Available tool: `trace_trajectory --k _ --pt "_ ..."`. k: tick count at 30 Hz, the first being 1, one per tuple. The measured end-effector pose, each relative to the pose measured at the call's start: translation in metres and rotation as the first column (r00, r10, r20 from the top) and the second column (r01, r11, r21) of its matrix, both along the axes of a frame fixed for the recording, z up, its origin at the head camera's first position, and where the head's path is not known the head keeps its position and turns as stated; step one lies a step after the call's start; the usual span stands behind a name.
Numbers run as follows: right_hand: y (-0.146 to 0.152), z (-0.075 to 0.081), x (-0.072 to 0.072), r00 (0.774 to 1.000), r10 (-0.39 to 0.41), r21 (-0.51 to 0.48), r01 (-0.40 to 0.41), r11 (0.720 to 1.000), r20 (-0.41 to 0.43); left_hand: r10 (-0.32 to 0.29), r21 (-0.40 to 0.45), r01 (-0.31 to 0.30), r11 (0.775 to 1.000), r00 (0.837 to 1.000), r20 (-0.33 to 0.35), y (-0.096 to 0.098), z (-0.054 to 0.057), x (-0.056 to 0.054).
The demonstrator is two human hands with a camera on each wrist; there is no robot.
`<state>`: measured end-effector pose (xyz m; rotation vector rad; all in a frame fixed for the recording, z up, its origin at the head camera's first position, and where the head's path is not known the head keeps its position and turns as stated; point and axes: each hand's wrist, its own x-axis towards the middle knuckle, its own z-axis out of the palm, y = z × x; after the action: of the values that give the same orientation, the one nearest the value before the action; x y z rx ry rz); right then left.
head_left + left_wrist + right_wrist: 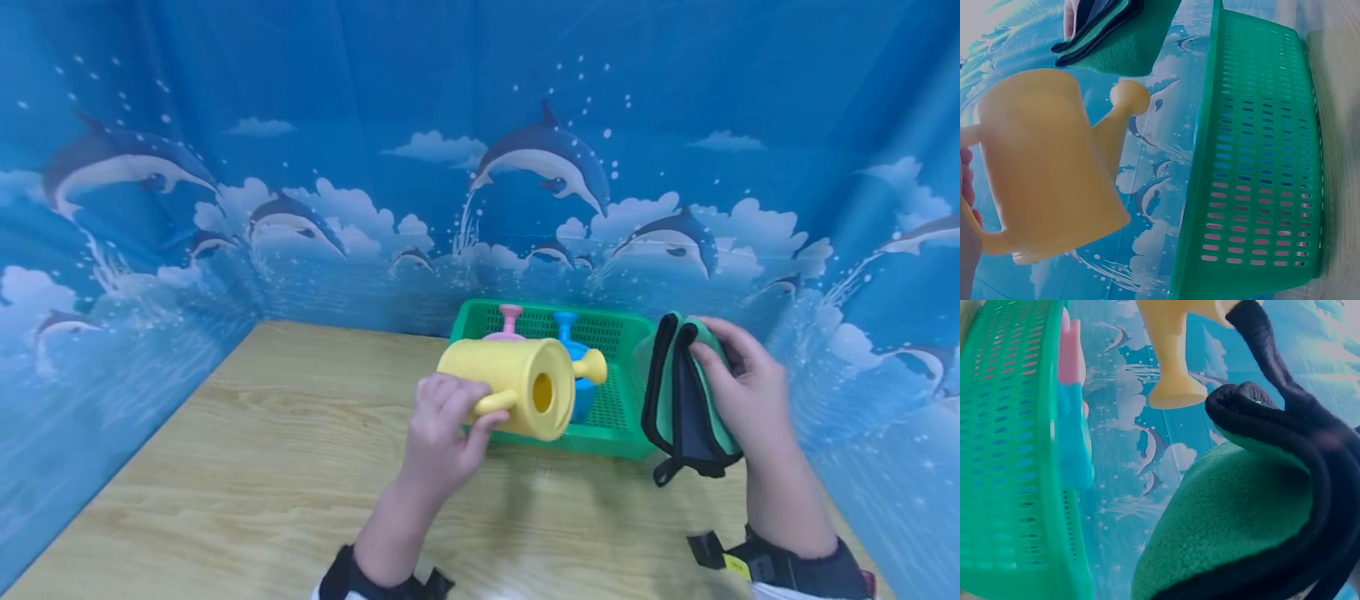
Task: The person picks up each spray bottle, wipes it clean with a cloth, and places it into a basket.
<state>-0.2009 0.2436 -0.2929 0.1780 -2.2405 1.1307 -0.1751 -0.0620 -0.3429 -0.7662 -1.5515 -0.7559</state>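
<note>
A yellow toy watering can (495, 379) is gripped by its handle in my left hand (446, 425). It is tipped on its side above the front of the green basket (555, 440), its round opening facing right and its spout (1115, 128) pointing away from the hand. My right hand (750, 387) pinches a folded green cloth with black edging (693, 400) at its top, to the right of the basket. A black loop (1266, 350) hangs from the cloth. Inside the basket are a pink watering can (510, 321) and a blue watering can (583, 400), partly hidden behind the yellow one.
The basket stands on a light wooden table (247, 467) near its back edge. A blue curtain (360, 125) printed with dolphins and clouds encloses the table at the back and both sides.
</note>
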Motion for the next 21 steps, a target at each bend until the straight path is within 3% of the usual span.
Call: trace_trajectory --k 6,11,16,21 --pt "0.006 -0.011 0.008 0.999 -0.053 -0.074 0.053 0.996 0.000 0.031 0.120 -0.043 0.992 0.995 0.098 -0.003 -0.001 -0.002" --pt "0.011 -0.022 0.017 0.999 -0.046 -0.034 0.046 0.998 -0.007 0.047 0.185 -0.074 0.980 0.988 0.150 -0.004 0.000 0.001" --pt "0.013 -0.032 0.023 0.999 -0.012 -0.031 0.010 0.999 -0.052 0.064 0.208 -0.108 0.972 0.976 0.209 -0.005 -0.001 0.001" --pt "0.019 -0.037 0.024 0.997 -0.078 -0.086 0.076 0.993 -0.019 0.057 0.233 -0.131 0.964 0.953 0.298 -0.005 -0.004 0.003"
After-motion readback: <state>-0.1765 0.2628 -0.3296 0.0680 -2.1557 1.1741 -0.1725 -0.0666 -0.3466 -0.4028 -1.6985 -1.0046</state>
